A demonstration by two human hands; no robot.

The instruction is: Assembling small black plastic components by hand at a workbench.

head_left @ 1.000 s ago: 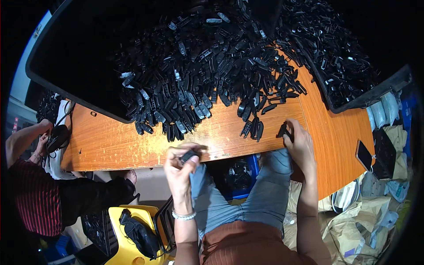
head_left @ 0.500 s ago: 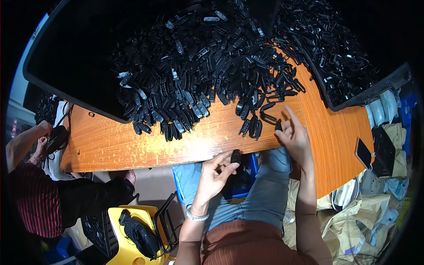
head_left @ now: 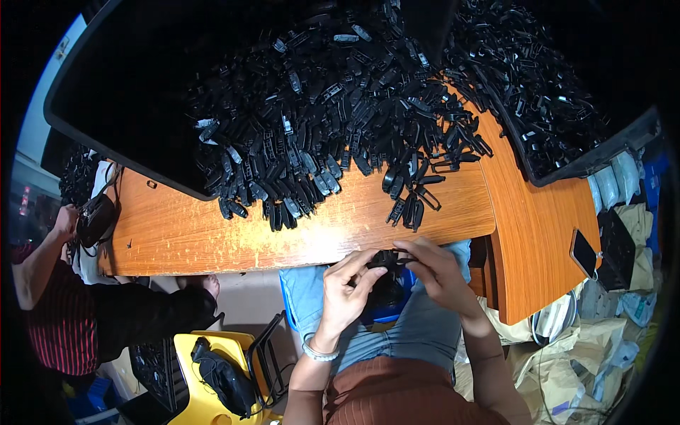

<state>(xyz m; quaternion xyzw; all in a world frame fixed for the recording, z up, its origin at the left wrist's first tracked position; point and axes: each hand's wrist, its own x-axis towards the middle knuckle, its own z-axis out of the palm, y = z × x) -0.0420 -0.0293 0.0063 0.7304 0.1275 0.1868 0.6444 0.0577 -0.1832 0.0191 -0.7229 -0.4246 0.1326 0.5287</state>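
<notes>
Compared with half a second before, the right hand (head_left: 438, 273) has been drawn back from the pile on the table and brought down to the table's near edge, where it now meets the left hand (head_left: 348, 292) over the lap. A small black plastic part (head_left: 386, 260) is held between the two hands, just below the edge of the orange wooden table (head_left: 177, 230). It is pinched from the left by the left thumb and forefinger, and from the right by the right fingertips; the other fingers are loosely curled. A bracelet (head_left: 316, 352) is worn on the left wrist.

Above the hands, a large heap of black plastic parts (head_left: 333, 120) is spread across the table and spills out of a black tray (head_left: 106, 106); a few loose pieces (head_left: 411, 202) lie nearest the hands. A second black tray (head_left: 567, 120) of the same parts stands to the right. A phone (head_left: 584, 253) lies on the table's right wing. At far left, another person in a striped shirt (head_left: 57, 326) is seated, and a yellow stool (head_left: 205, 375) stands below.
</notes>
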